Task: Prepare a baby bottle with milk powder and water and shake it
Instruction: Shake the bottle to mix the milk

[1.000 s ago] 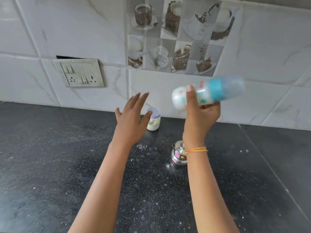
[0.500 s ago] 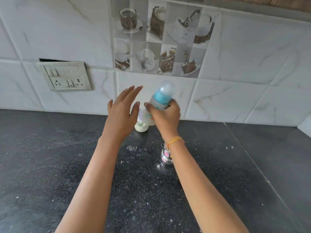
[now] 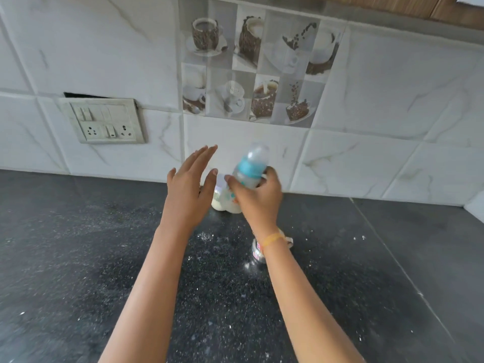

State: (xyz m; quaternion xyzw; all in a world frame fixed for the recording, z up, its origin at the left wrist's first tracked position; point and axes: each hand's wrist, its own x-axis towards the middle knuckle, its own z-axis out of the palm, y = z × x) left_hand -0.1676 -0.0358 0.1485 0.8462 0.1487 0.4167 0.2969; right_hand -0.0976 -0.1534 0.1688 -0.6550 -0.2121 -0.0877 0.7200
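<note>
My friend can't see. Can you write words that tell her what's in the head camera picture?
A right hand grips a baby bottle with a blue collar, tilted above a black speckled counter. The left hand is open beside it. Behind them is a small jar, a white tiled wall beyond.

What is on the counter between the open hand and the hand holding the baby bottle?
In the head view, a small white jar stands between the left hand and the right hand, which grips the baby bottle. The hands partly hide it.
</note>
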